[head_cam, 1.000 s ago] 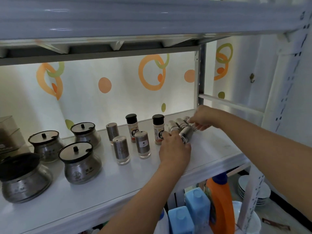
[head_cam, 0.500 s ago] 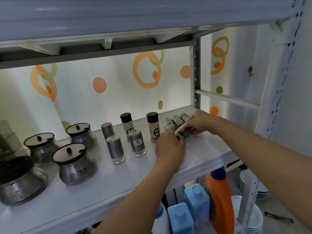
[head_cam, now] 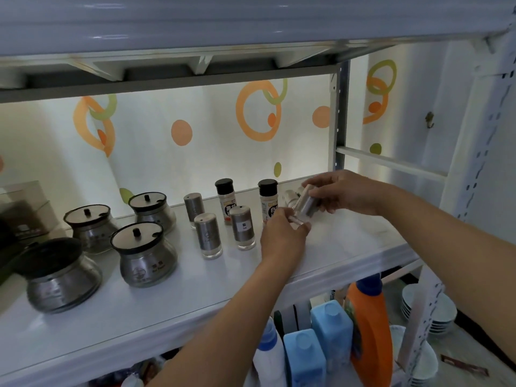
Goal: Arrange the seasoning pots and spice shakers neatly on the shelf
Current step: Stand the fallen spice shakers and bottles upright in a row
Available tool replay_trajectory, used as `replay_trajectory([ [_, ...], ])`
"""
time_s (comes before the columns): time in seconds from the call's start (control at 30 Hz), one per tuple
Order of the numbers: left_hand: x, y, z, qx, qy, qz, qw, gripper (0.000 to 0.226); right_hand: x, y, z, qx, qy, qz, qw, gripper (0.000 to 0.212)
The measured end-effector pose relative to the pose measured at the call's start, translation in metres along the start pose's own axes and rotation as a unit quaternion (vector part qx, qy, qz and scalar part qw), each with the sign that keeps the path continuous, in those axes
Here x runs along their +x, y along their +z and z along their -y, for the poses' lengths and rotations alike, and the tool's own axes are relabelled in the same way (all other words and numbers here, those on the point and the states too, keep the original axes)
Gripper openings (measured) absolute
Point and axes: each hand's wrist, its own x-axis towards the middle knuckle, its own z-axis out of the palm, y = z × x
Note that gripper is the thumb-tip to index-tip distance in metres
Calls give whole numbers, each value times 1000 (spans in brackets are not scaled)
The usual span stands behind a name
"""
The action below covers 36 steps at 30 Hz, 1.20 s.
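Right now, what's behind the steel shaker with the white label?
A black-capped spice bottle stands just behind the labelled shaker, a second bottle behind to its right. The shaker covers the first bottle's lower right.

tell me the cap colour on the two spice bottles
Black, on the left spice bottle and the right spice bottle; head view.

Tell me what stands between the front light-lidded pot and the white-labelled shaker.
One plain steel shaker, upright and apart from both the front light-lidded pot and the white-labelled shaker; otherwise bare shelf. The head view shows it.
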Motion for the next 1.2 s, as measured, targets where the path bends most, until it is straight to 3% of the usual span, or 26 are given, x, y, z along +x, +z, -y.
replay_trajectory([
  [0.13, -2, -4, 2, 27, 23, -25, 999, 41, 2, 11, 24, -183, -57, 26, 981, 36],
  [0.3, -2, -6, 8, 40, 14, -33, 999, 40, 4, 29, 32, -268, -63, 52, 960, 37],
  [0.47, -2, -6, 9, 41, -1, -30, 999, 45, 5, 36, 21, -261, -70, 46, 962, 40],
  [0.57, 0, -6, 11, 43, -8, -29, 999, 41, 3, 30, 10, -184, -71, 39, 980, 47],
  [0.67, 2, -6, 13, 37, -13, -21, 999, 39, 2, 21, 10, -142, -71, 12, 987, 41],
  [0.87, 2, -6, 15, 25, -6, -14, 1000, 37, 11, 20, 38, -307, -56, 96, 945, 26],
  [1.03, 2, -6, 15, 40, -5, -8, 999, 33, 15, 29, 47, -362, -41, 63, 929, 23],
  [1.2, 3, -6, 15, 55, -2, -5, 998, 35, 20, 35, 50, -434, -33, 29, 900, 41],
])
